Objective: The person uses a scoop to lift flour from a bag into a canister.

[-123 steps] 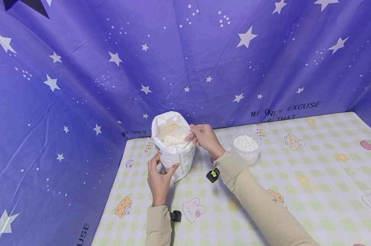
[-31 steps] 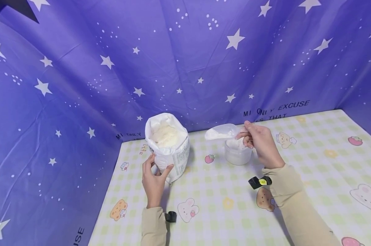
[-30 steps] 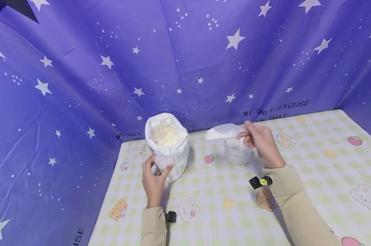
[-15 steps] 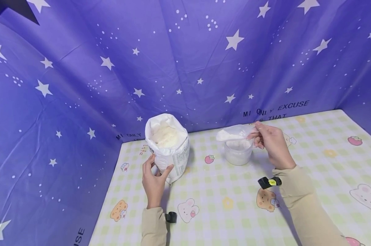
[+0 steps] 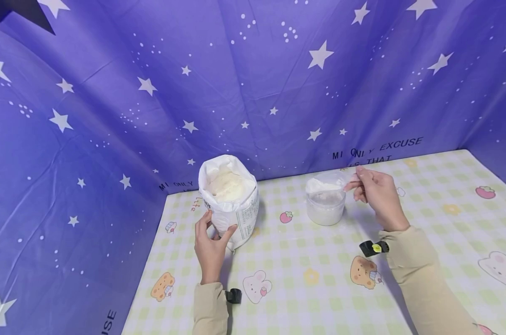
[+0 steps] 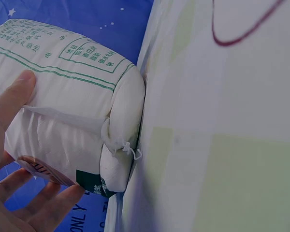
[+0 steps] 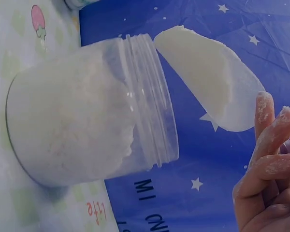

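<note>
My left hand (image 5: 211, 246) holds the lower side of an upright white flour bag (image 5: 245, 218), thumb on one side and fingers on the other. The bag's mouth is spread wide, showing pale powder. My right hand (image 5: 376, 197) pinches the handle of a clear plastic scoop (image 5: 325, 184). White powder lies in the scoop, which hangs over the mouth of a clear round jar (image 5: 325, 215). In the right wrist view the jar (image 7: 72, 116) is largely filled with white powder, and the scoop (image 7: 208, 77) sits apart from its rim. Powder dusts my right fingers (image 7: 268, 125).
A green-and-white checked cloth with cartoon prints covers the table (image 5: 286, 260). Behind and to the left hangs a blue curtain (image 5: 244, 83) with white stars, close behind the bag and jar. Each wrist wears a black camera mount (image 5: 233, 296).
Earlier my right hand was at the bag's mouth. It has since carried the powder-laden scoop right, over the jar, drifting further right during the last second. My left hand stays on the bag.
</note>
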A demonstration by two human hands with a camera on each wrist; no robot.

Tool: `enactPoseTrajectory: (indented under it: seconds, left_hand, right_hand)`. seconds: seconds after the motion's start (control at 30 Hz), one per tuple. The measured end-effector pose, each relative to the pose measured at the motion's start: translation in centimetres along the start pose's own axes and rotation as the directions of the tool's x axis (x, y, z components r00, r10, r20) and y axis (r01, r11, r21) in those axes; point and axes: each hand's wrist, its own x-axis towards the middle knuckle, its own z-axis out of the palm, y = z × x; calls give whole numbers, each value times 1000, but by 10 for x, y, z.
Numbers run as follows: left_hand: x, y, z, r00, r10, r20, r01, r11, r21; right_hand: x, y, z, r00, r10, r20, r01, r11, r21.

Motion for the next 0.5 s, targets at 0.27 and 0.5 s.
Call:
enactPoseTrajectory:
  seconds: [0.27, 0.5]
  left_hand:
    - [0, 0, 0, 1000, 2, 0, -2, 1000, -1]
    - [0, 0, 0, 1000, -1, 0, 1, 1000, -2]
  right_hand:
    - [2, 2, -3, 999, -12, -41, 8, 995, -103]
    - [2, 2, -3, 996, -54, -71, 34, 968, -250]
